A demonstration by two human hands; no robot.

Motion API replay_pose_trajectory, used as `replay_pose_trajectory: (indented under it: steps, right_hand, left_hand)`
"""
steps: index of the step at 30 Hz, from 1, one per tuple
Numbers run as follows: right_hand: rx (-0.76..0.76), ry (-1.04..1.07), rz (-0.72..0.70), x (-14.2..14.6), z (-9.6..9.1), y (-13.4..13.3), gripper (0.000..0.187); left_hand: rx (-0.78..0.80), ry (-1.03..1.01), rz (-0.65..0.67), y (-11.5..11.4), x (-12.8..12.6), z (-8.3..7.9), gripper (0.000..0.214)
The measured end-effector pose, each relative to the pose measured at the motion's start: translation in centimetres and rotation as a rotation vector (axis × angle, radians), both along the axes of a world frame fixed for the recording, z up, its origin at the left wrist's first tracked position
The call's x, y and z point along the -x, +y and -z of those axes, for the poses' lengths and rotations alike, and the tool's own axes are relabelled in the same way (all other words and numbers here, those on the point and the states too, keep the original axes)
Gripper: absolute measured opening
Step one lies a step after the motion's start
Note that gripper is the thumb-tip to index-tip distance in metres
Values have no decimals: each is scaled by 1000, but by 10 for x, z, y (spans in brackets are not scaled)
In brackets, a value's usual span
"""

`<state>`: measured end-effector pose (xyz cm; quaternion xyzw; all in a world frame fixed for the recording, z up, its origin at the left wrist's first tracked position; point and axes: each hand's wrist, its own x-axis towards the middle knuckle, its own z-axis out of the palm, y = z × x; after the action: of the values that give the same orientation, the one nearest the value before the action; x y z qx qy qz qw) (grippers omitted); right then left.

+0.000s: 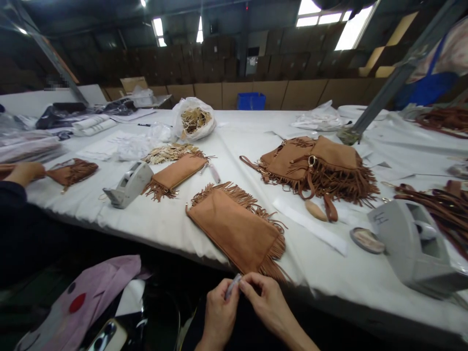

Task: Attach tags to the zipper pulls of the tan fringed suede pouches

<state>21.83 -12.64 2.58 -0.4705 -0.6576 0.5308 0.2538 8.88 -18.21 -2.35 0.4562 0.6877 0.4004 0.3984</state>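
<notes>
Just off the table's front edge, my left hand [220, 308] is closed around a small pale, translucent strip-like piece [233, 286], whose kind I cannot make out. Right against it is my right hand [268, 300], thumb and fingers pinched at the piece's upper end; whatever they grip is too small to name. Above both hands lies a tan fringed pouch [234, 229], flat on the white cloth, its near corner close to my fingertips. A second fringed pouch [179, 171] with a small tag lies farther left.
Grey tape dispensers stand on the left [131, 185] and right [417, 248]. Stacked fringed bags [321, 161] lie right of centre beside a white strip [310, 226]. Brown straps [431, 209] are heaped far right. At left, another person's hand [27, 173] touches a brown fringed piece [73, 171].
</notes>
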Motion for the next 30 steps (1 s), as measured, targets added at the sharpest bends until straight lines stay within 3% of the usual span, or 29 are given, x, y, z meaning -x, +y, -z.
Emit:
replay_pose_trajectory:
  steps: [6,12,16,23,26,30]
  right_hand:
    - [-105,-324,111,12,15,-1,34]
    - [-112,-430,175,11,18,2,39]
    - [-35,-338,237,9,29,-1,40]
    - [366,-40,417,11,58,-17,53]
    - [467,74,451,14,61,-20,57]
    - [612,377,440,18,60,-21,56]
  left_hand:
    - [-57,19,51,-2,0,0,35]
    - [-102,40,59,-2,0,3,35]
    - [-114,34,55,-3,0,4,35]
    - [-73,-108,27,-6,-2,3,42]
    - [-53,-167,10,-6,-2,6,47]
    - [-29,-212,34,-5,-1,12,48]
